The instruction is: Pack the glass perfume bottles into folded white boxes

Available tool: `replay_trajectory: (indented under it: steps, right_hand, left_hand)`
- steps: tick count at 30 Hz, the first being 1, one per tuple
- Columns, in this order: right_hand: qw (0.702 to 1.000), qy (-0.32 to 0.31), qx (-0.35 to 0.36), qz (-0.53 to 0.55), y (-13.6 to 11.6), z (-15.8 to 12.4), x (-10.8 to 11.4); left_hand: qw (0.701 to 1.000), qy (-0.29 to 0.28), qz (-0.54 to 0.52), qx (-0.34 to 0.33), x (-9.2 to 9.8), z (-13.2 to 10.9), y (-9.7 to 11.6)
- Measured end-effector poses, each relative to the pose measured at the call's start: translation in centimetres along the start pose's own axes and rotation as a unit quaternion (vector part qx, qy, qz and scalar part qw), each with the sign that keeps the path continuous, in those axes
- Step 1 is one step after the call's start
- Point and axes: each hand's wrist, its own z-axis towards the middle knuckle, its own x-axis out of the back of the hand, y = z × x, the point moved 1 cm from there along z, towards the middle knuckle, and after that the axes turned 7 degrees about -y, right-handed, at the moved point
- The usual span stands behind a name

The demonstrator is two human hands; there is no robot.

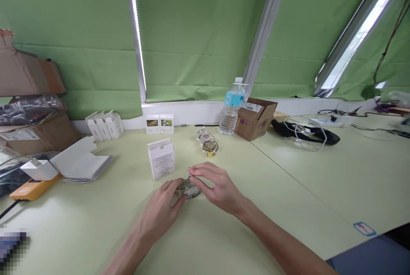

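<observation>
My left hand (160, 211) and my right hand (218, 187) meet low in the middle of the view, both gripping a small clear object with metal parts (188, 188). Its exact shape is mostly hidden by my fingers. Just beyond my hands stands a white carton (161, 159), close to my left hand but not touched. A heap of clear and gold-coloured pieces (207, 141) lies farther back on the pale green table (205, 232), out of reach of my fingertips.
Near the back stand a water bottle (231, 108), a cardboard box (255, 119), and several small white cartons (104, 125). An orange power strip (34, 187) and opened white packaging (81, 159) lie left. Black cables (304, 132) lie right.
</observation>
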Motion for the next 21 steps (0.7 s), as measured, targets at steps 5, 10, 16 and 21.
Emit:
replay_trajectory:
  steps: [5, 10, 16, 21]
  right_hand:
    - [0.999, 0.004, -0.021, 0.027, -0.17, 0.13, 0.0]
    - [0.997, 0.006, -0.046, 0.055, -0.33, 0.26, 0.04]
    - [0.992, -0.01, -0.092, 0.087, -0.41, 0.38, 0.21]
    - [0.99, -0.022, -0.108, 0.091, -0.55, 0.63, 0.33]
  left_hand:
    - [1.0, 0.0, 0.006, 0.008, 0.04, -0.05, 0.08]
    - [1.0, 0.001, 0.005, 0.003, 0.03, -0.22, 0.02]
    - [1.0, 0.006, 0.01, 0.004, 0.07, -0.15, -0.02]
    - [1.0, 0.007, 0.008, 0.001, 0.2, -0.15, 0.16]
